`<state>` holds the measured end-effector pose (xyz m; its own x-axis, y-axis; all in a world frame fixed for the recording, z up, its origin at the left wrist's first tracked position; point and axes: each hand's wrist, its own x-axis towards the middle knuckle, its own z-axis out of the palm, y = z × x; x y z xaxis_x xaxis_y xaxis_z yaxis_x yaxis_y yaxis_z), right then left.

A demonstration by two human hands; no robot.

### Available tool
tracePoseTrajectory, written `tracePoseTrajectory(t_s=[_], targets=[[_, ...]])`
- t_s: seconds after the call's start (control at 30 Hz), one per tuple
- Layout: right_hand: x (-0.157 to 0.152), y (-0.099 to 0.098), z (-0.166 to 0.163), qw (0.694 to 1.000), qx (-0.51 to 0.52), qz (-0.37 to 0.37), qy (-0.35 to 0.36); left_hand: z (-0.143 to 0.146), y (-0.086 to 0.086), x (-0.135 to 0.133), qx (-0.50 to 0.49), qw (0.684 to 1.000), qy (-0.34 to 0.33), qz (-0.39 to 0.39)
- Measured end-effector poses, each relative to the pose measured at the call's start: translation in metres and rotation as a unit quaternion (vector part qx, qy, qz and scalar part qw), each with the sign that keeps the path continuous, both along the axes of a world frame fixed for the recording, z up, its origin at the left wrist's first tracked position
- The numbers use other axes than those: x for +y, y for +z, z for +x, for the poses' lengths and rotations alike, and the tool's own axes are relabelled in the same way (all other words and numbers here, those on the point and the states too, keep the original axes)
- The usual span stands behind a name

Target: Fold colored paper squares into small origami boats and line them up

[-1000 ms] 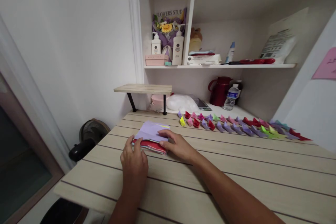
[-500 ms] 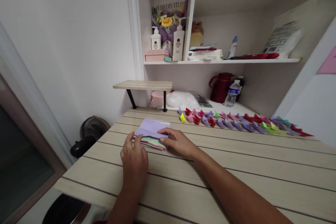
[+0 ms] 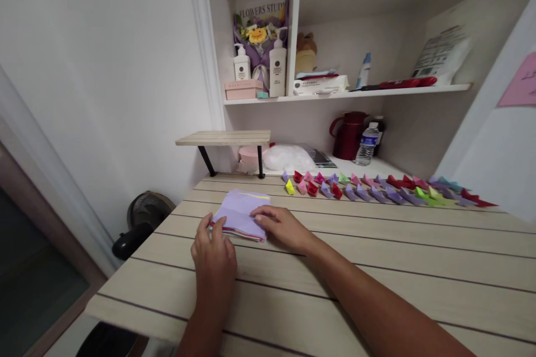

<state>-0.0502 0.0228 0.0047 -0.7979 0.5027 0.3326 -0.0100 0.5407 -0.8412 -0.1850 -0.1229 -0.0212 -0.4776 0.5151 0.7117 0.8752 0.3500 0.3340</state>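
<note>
A small stack of coloured paper sheets (image 3: pixel 238 215), lilac on top, lies on the pale slatted table (image 3: pixel 377 256). My left hand (image 3: pixel 214 254) rests at the stack's near left corner, its fingertips pinching the edge of the sheets. My right hand (image 3: pixel 281 227) lies on the stack's right edge, thumb and fingers curled onto the top lilac sheet. A long row of several folded paper boats (image 3: pixel 377 189) in red, pink, purple, yellow and green runs along the table's far side.
A small wooden riser (image 3: pixel 224 138) stands at the table's back left. A red jug (image 3: pixel 349 134) and water bottle (image 3: pixel 365 146) sit behind the boats. Lotion bottles, a pink box and a bouquet fill the shelf (image 3: pixel 347 93). A fan (image 3: pixel 144 215) stands on the floor, left.
Both hands stay on the paper stack; the fingers shift slightly along its edge. The camera view drifts a little to the right and down.
</note>
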Motion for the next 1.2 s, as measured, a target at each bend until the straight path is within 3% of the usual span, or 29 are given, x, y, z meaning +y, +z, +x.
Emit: tracePoseTrajectory(t_s=[0.27, 0.9, 1.2], targets=[[0.006, -0.004, 0.010, 0.996, -0.021, 0.035, 0.081, 0.004, -0.001, 0.001, 0.035, 0.999, -0.031, 0.028], [0.004, -0.007, 0.007, 0.998, 0.024, 0.003, 0.050, 0.005, 0.003, -0.001, 0.080, 0.996, -0.039, -0.003], [0.003, -0.017, -0.005, 0.998, 0.057, -0.012, 0.007, 0.013, 0.008, -0.002, 0.106, 0.993, 0.010, -0.042]])
